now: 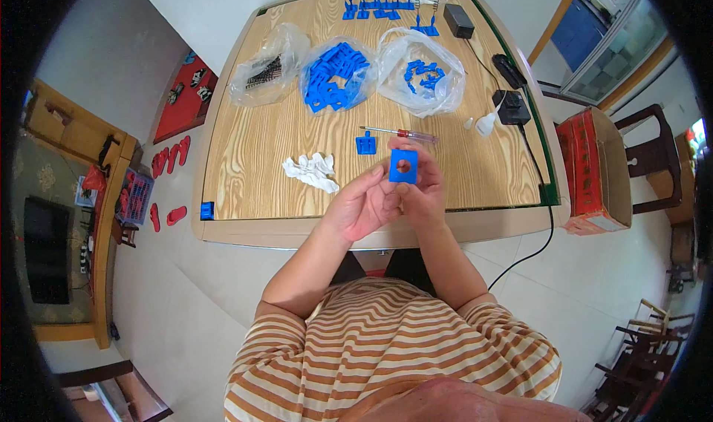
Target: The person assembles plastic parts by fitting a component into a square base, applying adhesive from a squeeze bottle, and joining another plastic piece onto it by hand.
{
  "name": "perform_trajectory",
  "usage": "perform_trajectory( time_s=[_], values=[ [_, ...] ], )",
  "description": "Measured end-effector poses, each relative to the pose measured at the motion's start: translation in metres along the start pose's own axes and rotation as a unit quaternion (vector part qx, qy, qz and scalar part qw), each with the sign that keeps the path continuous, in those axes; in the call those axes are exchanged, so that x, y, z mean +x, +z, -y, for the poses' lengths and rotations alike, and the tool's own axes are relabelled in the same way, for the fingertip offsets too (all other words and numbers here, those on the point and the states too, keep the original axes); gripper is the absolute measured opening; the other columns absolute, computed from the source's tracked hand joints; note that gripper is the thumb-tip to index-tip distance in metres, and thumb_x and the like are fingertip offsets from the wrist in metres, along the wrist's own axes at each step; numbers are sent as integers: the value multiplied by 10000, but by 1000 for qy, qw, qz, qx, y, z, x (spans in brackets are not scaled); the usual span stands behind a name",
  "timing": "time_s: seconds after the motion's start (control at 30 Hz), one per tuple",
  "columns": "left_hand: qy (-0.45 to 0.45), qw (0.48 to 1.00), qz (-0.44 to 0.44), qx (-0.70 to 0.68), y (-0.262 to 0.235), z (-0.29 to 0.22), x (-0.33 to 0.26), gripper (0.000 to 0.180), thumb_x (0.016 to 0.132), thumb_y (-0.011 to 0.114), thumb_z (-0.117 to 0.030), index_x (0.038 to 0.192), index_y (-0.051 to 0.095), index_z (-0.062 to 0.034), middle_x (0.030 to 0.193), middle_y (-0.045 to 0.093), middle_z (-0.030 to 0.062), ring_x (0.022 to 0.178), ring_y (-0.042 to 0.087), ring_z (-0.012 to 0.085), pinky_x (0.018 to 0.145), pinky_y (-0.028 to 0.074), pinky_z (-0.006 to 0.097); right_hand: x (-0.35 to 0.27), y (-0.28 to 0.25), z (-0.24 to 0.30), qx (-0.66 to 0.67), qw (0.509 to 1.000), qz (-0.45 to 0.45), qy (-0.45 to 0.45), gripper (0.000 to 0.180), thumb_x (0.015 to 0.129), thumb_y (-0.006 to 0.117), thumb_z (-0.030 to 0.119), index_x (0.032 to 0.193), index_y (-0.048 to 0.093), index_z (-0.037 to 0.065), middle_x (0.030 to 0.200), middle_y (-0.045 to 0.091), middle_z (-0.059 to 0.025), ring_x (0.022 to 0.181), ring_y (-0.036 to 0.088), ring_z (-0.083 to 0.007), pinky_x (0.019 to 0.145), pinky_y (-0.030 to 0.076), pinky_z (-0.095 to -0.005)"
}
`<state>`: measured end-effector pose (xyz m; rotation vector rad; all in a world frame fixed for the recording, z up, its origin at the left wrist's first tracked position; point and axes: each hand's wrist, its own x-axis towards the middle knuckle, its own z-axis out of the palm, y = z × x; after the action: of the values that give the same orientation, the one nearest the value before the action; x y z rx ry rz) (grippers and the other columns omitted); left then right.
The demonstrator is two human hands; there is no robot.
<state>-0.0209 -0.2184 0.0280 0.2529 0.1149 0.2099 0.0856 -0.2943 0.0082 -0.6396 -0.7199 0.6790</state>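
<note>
Holds a blue square plate (411, 175), pierced by a round hole, upright above the near part of the worktop (252, 155). Pinches the plate in the right hand (427, 193), thumb at the lower edge and fingers behind. Has the left hand (359, 212) together with the right, palm turned up, thumb close to the plate's left edge; cannot tell whether also touching the plate.

Just beyond the plate, see a second blue piece (366, 146) with a short peg, lying near a screwdriver (408, 133) with a clear red handle. To the left, find a crumpled white tissue (312, 172); at the near left corner, a small blue block (207, 211).

Farther across, see three clear plastic bags side by side: a left bag (291, 42) with dark thin pieces, a middle bag (365, 94) filled with blue plates (334, 66), a right bag (438, 45) with small blue parts (425, 75). Along the far edge, note blue bases (387, 6) with dark coils standing upright. On the right, find a black box (459, 21) and a black adapter (512, 108); beyond the worktop's right side, a red carton (583, 169) on the floor.
</note>
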Motion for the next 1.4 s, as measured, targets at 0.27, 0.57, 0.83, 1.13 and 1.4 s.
perform_trajectory(
  time_s=[0.27,0.57,0.83,1.13,1.4],
  values=[
    [220,583,-323,712,-19,-47,-8,308,790,683,-197,1032,602,-24,887,639,90,738,592,170,696,479,297,12,-31,8,-50,998,15,-40,531,703,744,110,1189,535,70,1246,526,-109,1175,470,-201,939,361,-329],
    [279,395,-220,847,-50,-62,31,299,741,704,-180,996,648,-35,1039,597,157,915,572,327,799,458,379,13,-36,8,-39,999,-2,-38,514,721,747,125,1187,536,67,1239,535,-111,1140,493,-190,903,377,-307],
    [306,672,-195,646,-52,-54,36,136,823,636,-58,942,590,-12,1143,588,141,839,619,170,676,511,270,12,-39,1,-60,998,8,-32,559,708,732,112,1210,499,33,1236,533,-152,1195,480,-258,1014,364,-359],
    [160,918,-163,325,-21,-40,17,103,876,547,-77,948,480,-46,1015,634,185,651,654,193,470,494,222,5,-38,-3,-50,999,15,5,539,709,729,84,1197,506,34,1215,545,-134,1151,521,-252,965,404,-350],
    [86,892,-183,404,14,-41,3,103,892,533,-81,966,467,-56,750,623,85,553,637,173,403,396,195,6,-36,-1,-46,995,81,16,555,685,730,-25,1187,498,26,1174,572,-120,1110,537,-230,982,387,-381]
  ],
)
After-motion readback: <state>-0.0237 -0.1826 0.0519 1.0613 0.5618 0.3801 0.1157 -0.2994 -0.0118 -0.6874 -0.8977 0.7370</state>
